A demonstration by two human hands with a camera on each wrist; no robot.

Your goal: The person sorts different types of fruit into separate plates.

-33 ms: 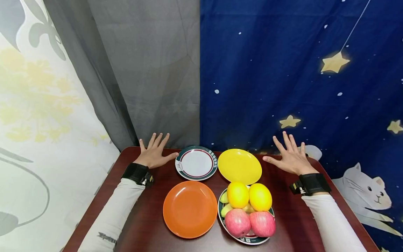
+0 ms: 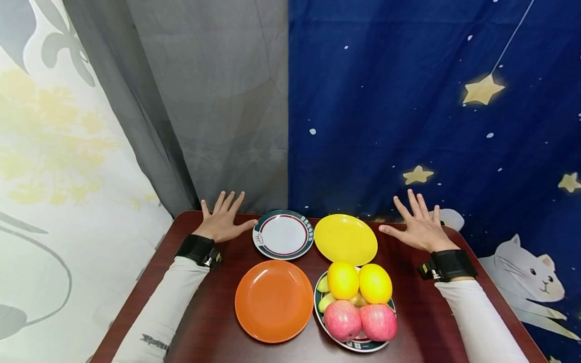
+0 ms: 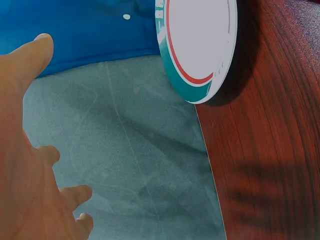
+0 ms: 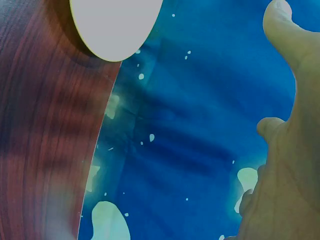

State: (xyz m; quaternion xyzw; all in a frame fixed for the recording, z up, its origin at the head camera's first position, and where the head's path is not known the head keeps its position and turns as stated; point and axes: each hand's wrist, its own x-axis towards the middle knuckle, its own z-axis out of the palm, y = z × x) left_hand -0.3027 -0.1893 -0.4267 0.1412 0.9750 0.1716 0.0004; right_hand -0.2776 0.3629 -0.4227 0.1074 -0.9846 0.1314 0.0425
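Note:
My left hand (image 2: 221, 224) is held out with fingers spread and nothing in it, its thumb close to the white plate with a dark green rim (image 2: 282, 235). On the other side, my right hand (image 2: 423, 228) also has its fingers spread and holds nothing. Nearest to it is a yellow plate (image 2: 346, 240). The left wrist view shows the left thumb (image 3: 37, 52) apart from the white plate. Closer to me, an orange plate (image 2: 274, 301) lies beside a green-rimmed plate (image 2: 358, 346) heaped with two oranges (image 2: 342, 280), two apples (image 2: 379, 323) and partly hidden yellow-green fruit (image 2: 326, 302).
All the plates stand on a dark red wooden table (image 2: 213, 322). Behind its far edge hang a grey curtain (image 2: 227, 101) and a blue curtain with stars (image 2: 386, 101). A pale patterned cloth (image 2: 68, 201) hangs on the left.

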